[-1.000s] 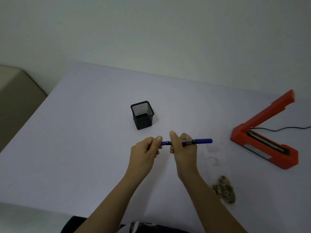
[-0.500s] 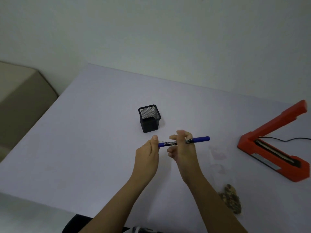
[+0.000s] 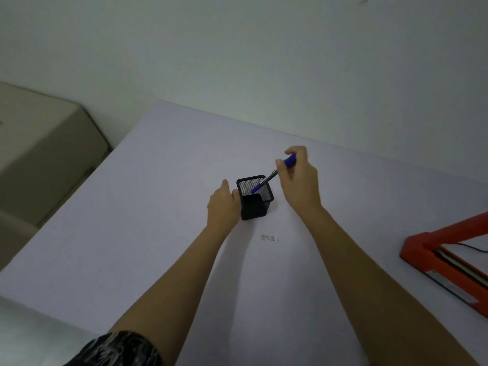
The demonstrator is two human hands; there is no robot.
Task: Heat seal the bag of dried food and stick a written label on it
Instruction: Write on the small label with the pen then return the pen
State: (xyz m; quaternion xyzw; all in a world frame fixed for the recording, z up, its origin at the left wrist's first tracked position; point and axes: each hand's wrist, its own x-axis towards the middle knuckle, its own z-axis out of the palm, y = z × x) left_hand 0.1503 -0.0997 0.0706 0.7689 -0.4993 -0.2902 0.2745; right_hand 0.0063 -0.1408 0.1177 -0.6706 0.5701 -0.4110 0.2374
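Observation:
My right hand (image 3: 299, 178) grips a blue marker pen (image 3: 274, 174) by its upper end. The pen is tilted, and its capped lower tip sits inside the mouth of a black mesh pen holder (image 3: 254, 198). My left hand (image 3: 223, 206) rests against the holder's left side, thumb at its rim. A small white label (image 3: 268, 238) with writing lies flat on the table just in front of the holder. The orange-red heat sealer (image 3: 446, 257) stands at the right edge, its arm raised. The bag of dried food is out of view.
The pale table (image 3: 132, 233) ends at a wall behind. A beige cabinet (image 3: 39, 143) stands beyond the table's left edge. A black cord (image 3: 472, 248) runs from the sealer.
Both hands reached forward to the pen holder. My left hand let go of the pen and went to the holder; my right tilted the pen tip down into it. The view shifted left.

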